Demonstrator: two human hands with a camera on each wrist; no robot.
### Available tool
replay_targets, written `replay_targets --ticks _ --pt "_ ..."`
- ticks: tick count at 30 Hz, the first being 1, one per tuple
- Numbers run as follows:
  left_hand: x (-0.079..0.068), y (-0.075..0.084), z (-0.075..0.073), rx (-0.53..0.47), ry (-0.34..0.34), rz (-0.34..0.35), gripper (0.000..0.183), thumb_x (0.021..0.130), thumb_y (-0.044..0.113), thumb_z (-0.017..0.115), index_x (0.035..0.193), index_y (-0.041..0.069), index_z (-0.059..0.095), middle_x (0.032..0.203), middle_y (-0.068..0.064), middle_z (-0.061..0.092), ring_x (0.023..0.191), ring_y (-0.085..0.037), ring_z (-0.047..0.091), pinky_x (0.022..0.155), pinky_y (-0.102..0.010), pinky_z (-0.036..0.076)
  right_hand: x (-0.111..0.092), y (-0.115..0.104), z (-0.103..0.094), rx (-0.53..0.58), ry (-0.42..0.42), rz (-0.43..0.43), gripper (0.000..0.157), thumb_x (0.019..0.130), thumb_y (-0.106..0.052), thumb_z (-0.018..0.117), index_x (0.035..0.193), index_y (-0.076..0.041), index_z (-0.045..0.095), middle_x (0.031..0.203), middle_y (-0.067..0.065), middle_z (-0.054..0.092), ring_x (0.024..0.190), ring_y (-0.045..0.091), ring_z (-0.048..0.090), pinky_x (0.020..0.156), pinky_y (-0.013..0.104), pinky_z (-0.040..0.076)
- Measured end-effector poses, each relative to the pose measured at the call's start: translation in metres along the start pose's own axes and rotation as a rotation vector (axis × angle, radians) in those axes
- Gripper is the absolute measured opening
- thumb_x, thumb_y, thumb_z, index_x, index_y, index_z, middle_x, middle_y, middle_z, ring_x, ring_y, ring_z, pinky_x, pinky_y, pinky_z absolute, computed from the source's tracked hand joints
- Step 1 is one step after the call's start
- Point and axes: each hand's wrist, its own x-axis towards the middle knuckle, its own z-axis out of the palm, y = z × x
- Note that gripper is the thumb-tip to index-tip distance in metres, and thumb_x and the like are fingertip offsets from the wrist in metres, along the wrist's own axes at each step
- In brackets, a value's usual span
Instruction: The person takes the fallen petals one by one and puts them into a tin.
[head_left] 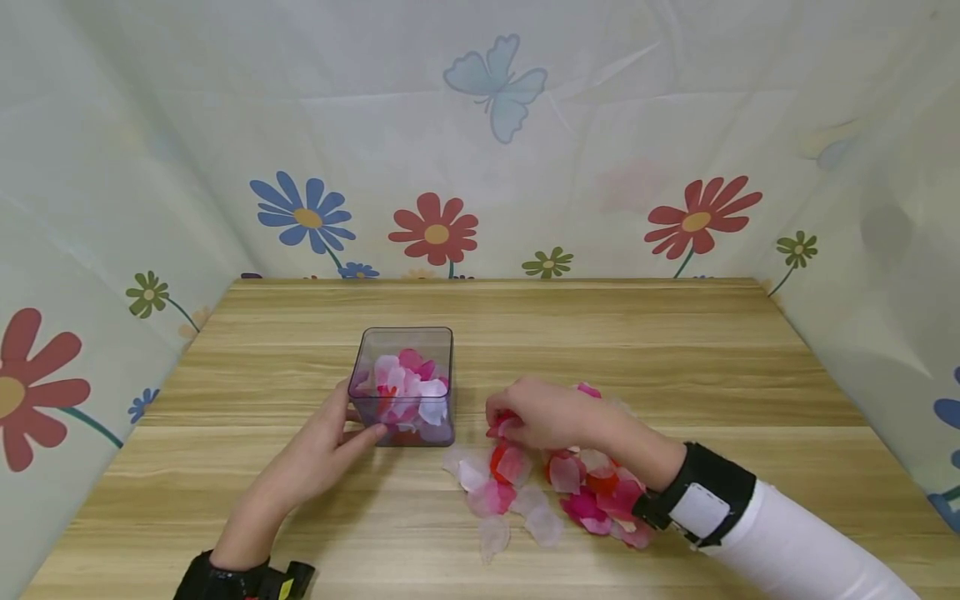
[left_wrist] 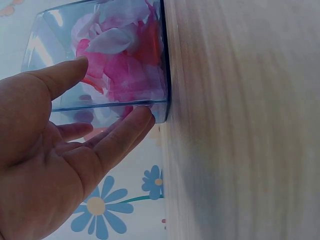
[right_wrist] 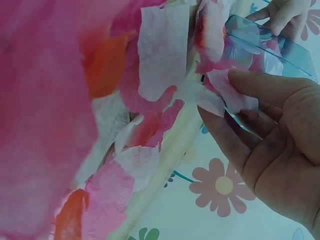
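A see-through square plastic box (head_left: pixel 401 340) stands left of centre on the table, partly filled with pink, white and red artificial petals (head_left: pixel 405 387). My left hand (head_left: pixel 318 454) holds the box at its near left corner, thumb on the front wall and fingers along the side, as the left wrist view (left_wrist: pixel 55 130) shows. To the right of the box, my right hand (head_left: pixel 551 412) pinches a few petals (right_wrist: pixel 232 92) between thumb and fingers, low over a loose pile of petals (head_left: pixel 592 492). Part of that pile is hidden under the right hand and forearm.
Pale and pink petals (head_left: pixel 495 496) lie scattered between the box and the pile. The wooden table (head_left: pixel 600 325) is bordered at the back and sides by a hanging cloth (head_left: pixel 592 167) printed with flowers and a butterfly.
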Motion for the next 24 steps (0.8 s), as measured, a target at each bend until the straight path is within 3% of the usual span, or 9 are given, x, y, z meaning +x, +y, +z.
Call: replay_targets --ticks 7,19,24 --pt "0.000 0.000 0.000 0.002 0.002 0.005 0.069 0.097 0.017 0.065 0.151 0.003 0.023 0.135 -0.016 0.044 0.108 -0.027 0.059 0.088 -0.034 0.052 0.001 0.001 -0.002 -0.011 0.062 -0.059 0.013 0.089 -0.006 0.072 0.086 -0.017 0.068 0.076 -0.010 0.059 0.071 0.009 0.055 0.063 0.016 0.048" --pt "0.001 -0.001 0.001 -0.017 0.001 0.011 0.066 0.097 0.015 0.065 0.148 0.004 0.026 0.131 -0.013 0.046 0.106 -0.025 0.059 0.084 -0.024 0.051 0.000 -0.002 -0.011 0.031 0.143 -0.020 0.010 0.088 -0.008 0.075 0.090 -0.017 0.073 0.082 -0.011 0.063 0.072 0.010 0.057 0.063 0.015 0.050" --pt "0.001 -0.003 0.001 -0.017 0.002 0.012 0.066 0.097 0.015 0.065 0.149 0.004 0.026 0.132 -0.013 0.046 0.106 -0.026 0.059 0.084 -0.025 0.052 0.001 -0.003 -0.015 0.050 0.179 -0.010 0.010 0.088 -0.008 0.075 0.092 -0.017 0.074 0.084 -0.011 0.065 0.073 0.009 0.058 0.065 0.013 0.050"
